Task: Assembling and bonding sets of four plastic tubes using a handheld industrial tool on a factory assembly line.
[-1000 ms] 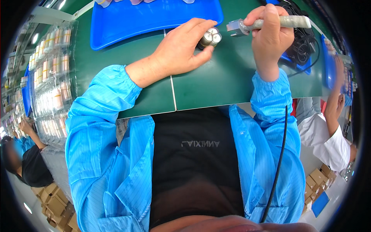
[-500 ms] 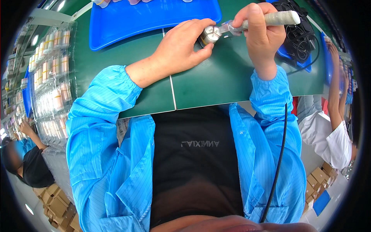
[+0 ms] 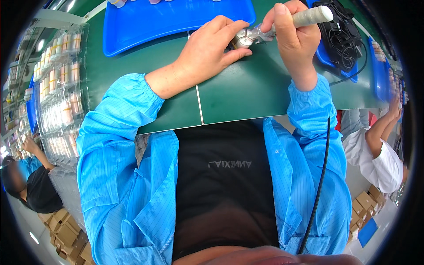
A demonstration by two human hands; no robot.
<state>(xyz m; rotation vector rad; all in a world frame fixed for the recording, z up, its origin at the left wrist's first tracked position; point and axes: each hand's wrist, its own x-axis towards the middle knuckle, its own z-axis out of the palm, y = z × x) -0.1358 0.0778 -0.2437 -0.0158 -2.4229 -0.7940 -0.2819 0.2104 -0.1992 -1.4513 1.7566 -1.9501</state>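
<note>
My left hand (image 3: 201, 55) is closed around a small bundle of round, silver-ended cylinders (image 3: 244, 41), which look like battery cells. It holds them over the green tabletop with their ends turned up; the fingers hide much of their sides. A fist is formed by my right hand (image 3: 293, 39) around a tool with a thick off-white handle (image 3: 314, 16). The tool's metal front end (image 3: 260, 34) points left and meets the bundle's top; its very tip is hard to make out, and so is the tool's exact kind.
Ahead lies a blue tray (image 3: 176, 26) with pale objects at its far edge. Black cables (image 3: 346, 51) are heaped on another blue tray at right. Clear plastic trays of banded cylinders (image 3: 57, 77) stand at left. Other people work on both sides.
My right hand and the tool have shifted slightly left and toward the far side, against the bundle. My left hand keeps its grip. At right, another person's arms have moved lower.
</note>
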